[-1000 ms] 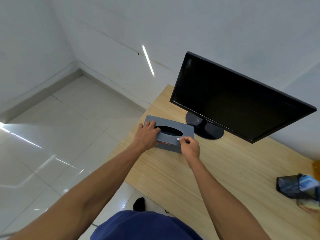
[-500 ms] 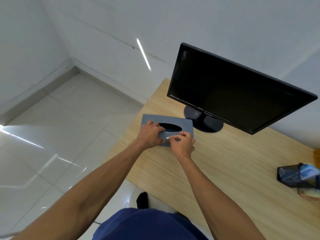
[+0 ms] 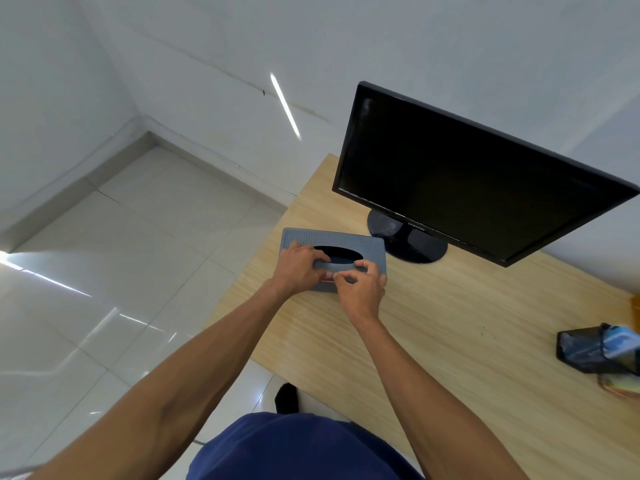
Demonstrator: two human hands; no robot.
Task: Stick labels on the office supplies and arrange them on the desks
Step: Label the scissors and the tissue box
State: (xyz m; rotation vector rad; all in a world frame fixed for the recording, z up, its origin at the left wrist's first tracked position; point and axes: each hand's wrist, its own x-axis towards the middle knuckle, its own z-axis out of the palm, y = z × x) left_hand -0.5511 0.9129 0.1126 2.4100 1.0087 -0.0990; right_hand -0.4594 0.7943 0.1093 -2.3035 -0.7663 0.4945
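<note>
a light wooden desk (image 3: 450, 323) runs from the centre of the view out toward 4 o'clock, set in the corner of a room with white walls (image 3: 207, 46) and a glossy white tiled floor (image 3: 138, 254) on the 9 o'clock side. a black samsung monitor (image 3: 467, 188) stands on its round foot at the desk's far end, screen dark.

the tissue box (image 3: 367, 245) is grey and textured, with a dark oval slot in its top. it lies flat near the desk's left edge, just at 8 o'clock from the monitor's foot. the left hand (image 3: 299, 268) holds it from 9 o'clock, fingers curled over the top by the slot. the right hand (image 3: 360, 289) pinches thumb and forefinger at the box's near top edge.

what sits between those fingertips is hidden, apart from a sliver of red on the box's near face; no label can be made out. at 4 o'clock a black mesh holder (image 3: 585, 351) is cut off by the frame, its contents blurred.
</note>
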